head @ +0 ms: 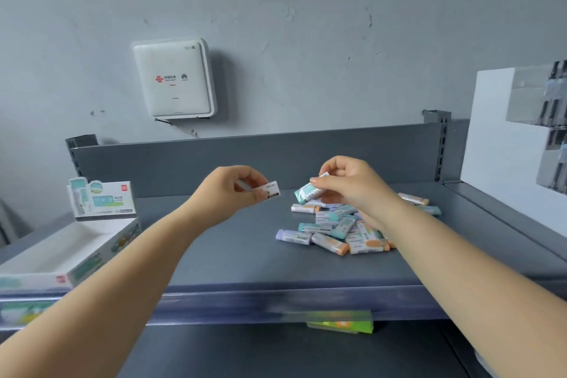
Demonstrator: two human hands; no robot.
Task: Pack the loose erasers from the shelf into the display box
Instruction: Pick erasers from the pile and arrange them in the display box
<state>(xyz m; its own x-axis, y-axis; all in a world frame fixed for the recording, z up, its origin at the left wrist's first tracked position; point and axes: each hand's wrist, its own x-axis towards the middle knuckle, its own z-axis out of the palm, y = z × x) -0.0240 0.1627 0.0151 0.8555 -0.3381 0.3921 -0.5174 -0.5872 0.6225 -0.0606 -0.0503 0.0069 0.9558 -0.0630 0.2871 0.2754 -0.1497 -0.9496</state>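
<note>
A heap of loose erasers (340,232) in white sleeves with teal, orange and lilac ends lies right of centre on the grey shelf (233,248). My right hand (352,184) hovers above the heap and pinches a teal-ended eraser (307,192). My left hand (236,190) is raised over the middle of the shelf, pinching a white-sleeved eraser (272,190). The white display box (66,250), with an upright printed header card, sits open at the shelf's left end; its visible inside looks bare.
A grey back panel (276,156) runs behind the shelf, with a slotted upright at the right. White blocks holding clear packs (521,138) stand at the far right. A green packet (340,321) lies on the lower shelf. A white router box (173,78) hangs on the wall.
</note>
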